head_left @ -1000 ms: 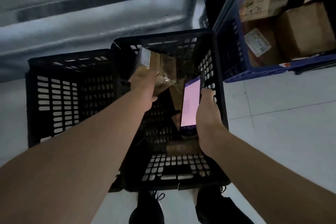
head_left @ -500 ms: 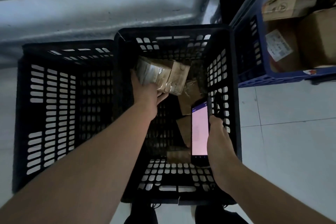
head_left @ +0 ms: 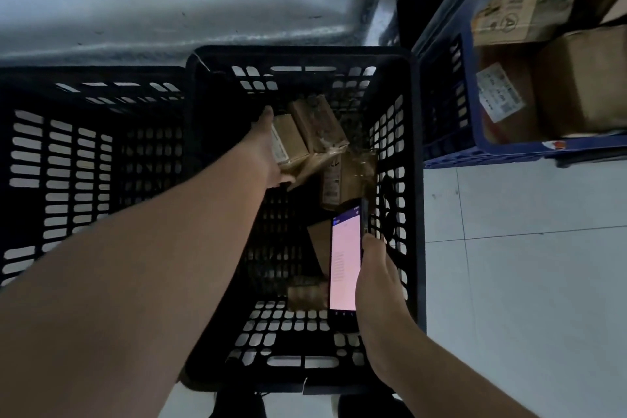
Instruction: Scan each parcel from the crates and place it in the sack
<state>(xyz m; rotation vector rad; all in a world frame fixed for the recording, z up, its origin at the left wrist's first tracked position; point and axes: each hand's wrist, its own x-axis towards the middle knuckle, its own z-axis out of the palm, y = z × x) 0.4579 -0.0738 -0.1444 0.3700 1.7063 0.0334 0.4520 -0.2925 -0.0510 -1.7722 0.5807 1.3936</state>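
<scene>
Holding taped parcel (head_left: 298,139) in left hand (head_left: 263,154) inside black crate (head_left: 305,56) (more boxes (head_left: 342,183) below) — right hand (head_left: 376,282) grip round phone (head_left: 344,265).

A small brown parcel (head_left: 288,144), white label on its near side, was held tilted by the left hand (head_left: 266,153) inside the middle black crate (head_left: 413,132). A taped box (head_left: 319,124) was seen pressed against it. Lower in that crate, a labelled box (head_left: 339,185) was stood on end near the right wall, a flat carton (head_left: 319,243) was leaned below it, and a small packet (head_left: 305,292) was left near the front wall. The lit phone (head_left: 344,265) was gripped in the right hand (head_left: 378,285).
</scene>
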